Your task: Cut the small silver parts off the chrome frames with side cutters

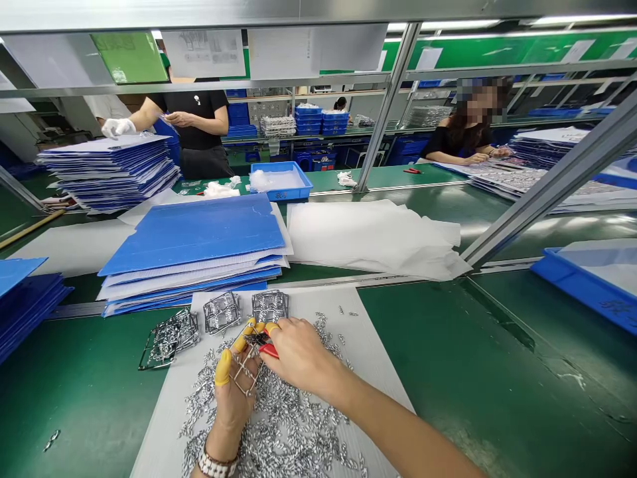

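My left hand, with yellow finger cots, grips a thin metal frame of small parts above a grey board. My right hand is closed round red-handled cutters, whose tip meets the frame. A heap of loose silvery metal pieces covers the board under both hands. Three more metal frames lie at the board's far left edge.
Stacks of blue and white corrugated sheets and white foam sheets lie beyond the board. A blue tray sits right, behind a slanted metal bar. Two other people work at the far side of the green table.
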{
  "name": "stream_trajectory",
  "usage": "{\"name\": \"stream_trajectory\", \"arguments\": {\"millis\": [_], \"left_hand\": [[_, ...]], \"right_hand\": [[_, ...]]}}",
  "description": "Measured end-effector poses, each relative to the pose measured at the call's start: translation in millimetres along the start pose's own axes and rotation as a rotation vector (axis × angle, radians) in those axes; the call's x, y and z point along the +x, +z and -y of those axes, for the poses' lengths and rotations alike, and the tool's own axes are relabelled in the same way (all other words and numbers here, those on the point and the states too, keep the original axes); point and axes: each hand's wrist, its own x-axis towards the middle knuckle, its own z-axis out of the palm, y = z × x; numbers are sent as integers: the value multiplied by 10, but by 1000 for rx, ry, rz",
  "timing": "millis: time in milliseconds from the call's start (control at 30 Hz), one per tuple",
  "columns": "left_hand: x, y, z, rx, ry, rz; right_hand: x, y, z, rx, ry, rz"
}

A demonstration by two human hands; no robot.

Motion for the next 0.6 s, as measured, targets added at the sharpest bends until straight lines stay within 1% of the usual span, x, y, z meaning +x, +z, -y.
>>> {"name": "stream_trajectory", "arguments": {"millis": [100, 300, 400, 500, 600], "left_hand": [[2, -20, 3, 27, 1, -17], [10, -52, 30, 38, 15, -126], [10, -41, 1, -14, 5, -90], [15, -18, -46, -100, -50, -26], [27, 13, -60, -156, -98, -29]], "right_hand": [[17, -10, 0, -7, -9, 11], [38, -41, -13, -29, -35, 31], [14, -75, -17, -36, -36, 16], [-37, -114, 10, -50, -19, -22], [-79, -132, 86, -48, -29, -17]]}}
